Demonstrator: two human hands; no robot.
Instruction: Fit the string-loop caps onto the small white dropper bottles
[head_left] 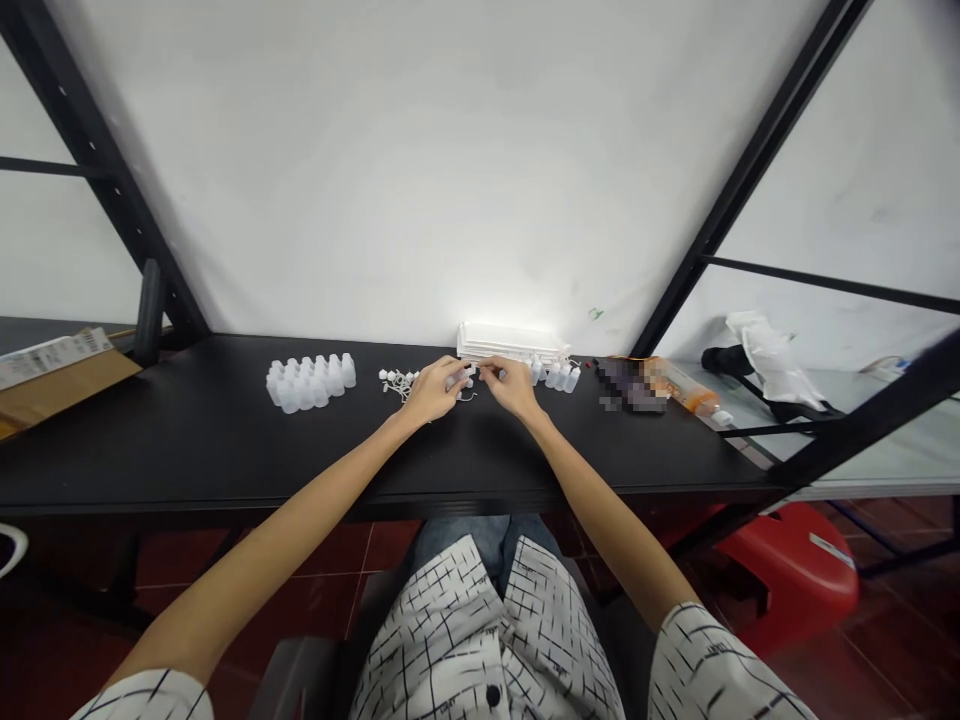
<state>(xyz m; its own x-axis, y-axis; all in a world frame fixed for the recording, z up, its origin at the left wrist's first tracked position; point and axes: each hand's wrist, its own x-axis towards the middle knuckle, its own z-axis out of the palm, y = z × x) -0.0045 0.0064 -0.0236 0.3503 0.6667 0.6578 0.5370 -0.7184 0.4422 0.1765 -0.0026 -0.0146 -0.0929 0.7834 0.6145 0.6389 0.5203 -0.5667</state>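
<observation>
My left hand and my right hand are close together over the back middle of the black table, fingers curled into pinches. Whatever lies between the fingertips is too small to make out. Just left of my left hand is a loose pile of small white caps with thin white tubes or cords. Further left, several translucent white bottles stand upright in a tight group. Beside my right hand, a smaller group of similar bottles stands, partly hidden by that hand.
A stack of flat white packs lies against the wall behind my hands. To the right are a blurred dark item and a clear bottle with an orange label. A cardboard box sits left; a red stool stands below right.
</observation>
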